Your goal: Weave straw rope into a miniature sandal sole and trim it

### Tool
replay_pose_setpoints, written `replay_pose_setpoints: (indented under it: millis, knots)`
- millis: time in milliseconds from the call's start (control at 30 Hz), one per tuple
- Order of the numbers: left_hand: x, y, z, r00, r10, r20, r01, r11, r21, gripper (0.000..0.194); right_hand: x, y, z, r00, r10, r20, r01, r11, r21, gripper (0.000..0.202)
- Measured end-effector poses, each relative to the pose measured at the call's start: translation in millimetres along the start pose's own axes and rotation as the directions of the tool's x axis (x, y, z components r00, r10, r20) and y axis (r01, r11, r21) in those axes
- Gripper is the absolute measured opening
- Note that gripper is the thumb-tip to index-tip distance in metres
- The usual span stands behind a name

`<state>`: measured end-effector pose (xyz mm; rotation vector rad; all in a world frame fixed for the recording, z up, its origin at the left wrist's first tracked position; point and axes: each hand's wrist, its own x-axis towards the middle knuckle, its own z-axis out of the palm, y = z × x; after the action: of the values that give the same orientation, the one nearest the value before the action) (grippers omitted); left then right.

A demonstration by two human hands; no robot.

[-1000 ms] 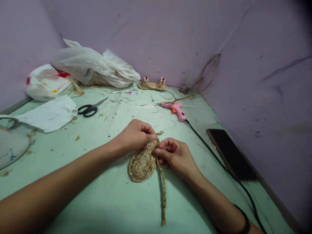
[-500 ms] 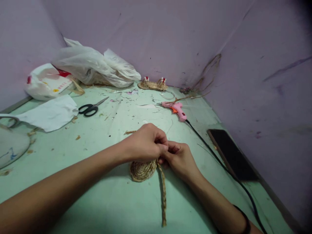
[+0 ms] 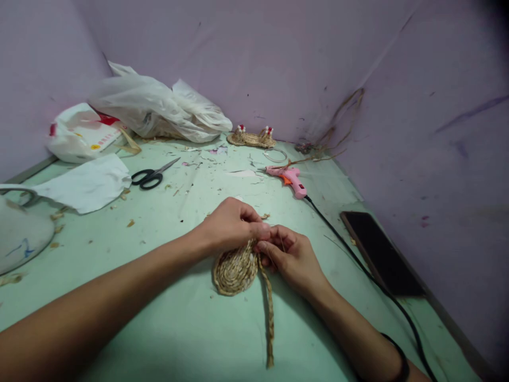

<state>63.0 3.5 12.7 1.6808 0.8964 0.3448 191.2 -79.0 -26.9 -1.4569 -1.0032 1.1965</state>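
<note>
A coiled, woven straw piece [image 3: 235, 271] stands out below my hands, its upper end hidden by fingers. From its right side a braided straw cord [image 3: 270, 318] hangs down over the table. My right hand [image 3: 293, 259] is closed at the upper right edge of the woven piece, pinching it between thumb and fingers. Above the piece, my left hand [image 3: 233, 225] is closed in a pinch, its fingertips touching those of the right hand. What the left fingertips hold is too small to make out. A thin thread [image 3: 283, 241] shows by the right fingers.
A pink glue gun [image 3: 292, 180] with a black cord lies beyond my hands, and a phone [image 3: 382, 253] at the right. Black-handled scissors [image 3: 153, 175], a white cloth [image 3: 89, 183] and plastic bags [image 3: 159, 109] are at the left. A finished-looking straw sole [image 3: 251, 139] lies against the wall.
My left hand has moved slightly left and up off the woven piece, so more of its coil shows. My right hand stays at its edge.
</note>
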Motion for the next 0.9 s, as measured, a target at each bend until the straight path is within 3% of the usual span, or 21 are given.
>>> replay_pose_setpoints:
  millis: [200,367,433,500,567,633,667,700,733,800,833,867,900]
  knots:
    - [-14.1,6.2,17.2,0.981,0.172,-0.087,-0.137,0.941,0.310,0.021,2.2,4.4,-0.3,0.999,-0.046,-0.018,0.048,0.990,0.135,0.019]
    - [-25.5,4.1,30.3,0.926,0.373,0.054,-0.326,0.724,0.608,0.024,4.9,-0.7,-1.3,0.997,-0.039,-0.073,0.048,0.991,0.122,0.020]
    - [-22.6,-0.2,31.4,0.903,0.421,0.084,-0.383,0.704,0.598,0.017,5.9,-1.7,-1.9,0.996,-0.013,-0.083,0.022,0.994,0.109,0.021]
    - [-15.4,-2.2,25.6,0.896,0.434,0.097,-0.428,0.784,0.449,0.014,6.6,-1.7,-2.0,0.999,0.022,-0.044,-0.017,0.992,0.127,0.022]
    - [-6.0,-1.1,11.4,0.935,0.352,0.040,-0.353,0.917,0.187,0.009,7.1,-1.7,-1.4,0.998,0.058,-0.004,-0.056,0.989,0.139,0.023]
    - [3.7,1.4,-9.3,0.985,0.142,-0.099,-0.152,0.983,-0.102,0.007,7.2,-2.1,-0.5,0.997,0.082,0.009,-0.083,0.987,0.135,0.025]
    - [8.0,2.4,-20.6,0.983,0.026,-0.184,-0.068,0.972,-0.223,0.007,7.2,-2.6,-0.1,0.996,0.091,0.005,-0.091,0.987,0.132,0.026]
    - [11.5,3.2,-31.4,0.953,-0.074,-0.295,-0.017,0.955,-0.296,0.007,7.0,-3.2,0.2,0.995,0.100,0.003,-0.099,0.987,0.129,0.027]
    - [14.0,3.7,-40.7,0.889,-0.141,-0.436,-0.010,0.946,-0.325,0.005,6.8,-3.8,0.4,0.995,0.104,0.001,-0.103,0.987,0.127,0.028]
    - [14.5,5.7,-51.6,0.782,-0.124,-0.611,-0.059,0.961,-0.271,0.016,6.5,-4.7,0.6,0.994,0.108,0.001,-0.108,0.986,0.126,0.028]
    - [12.0,7.7,-52.0,0.766,-0.075,-0.638,-0.065,0.979,-0.192,0.021,6.3,-4.8,0.7,0.994,0.107,0.002,-0.107,0.986,0.127,0.028]
    - [7.8,10.6,-48.8,0.790,-0.014,-0.613,-0.054,0.994,-0.091,0.023,6.3,-4.6,0.6,0.995,0.104,0.004,-0.104,0.986,0.129,0.028]
    - [2.0,14.0,-42.1,0.861,0.036,-0.508,-0.009,0.998,0.054,0.020,6.2,-4.0,0.6,0.995,0.098,0.005,-0.098,0.987,0.129,0.027]
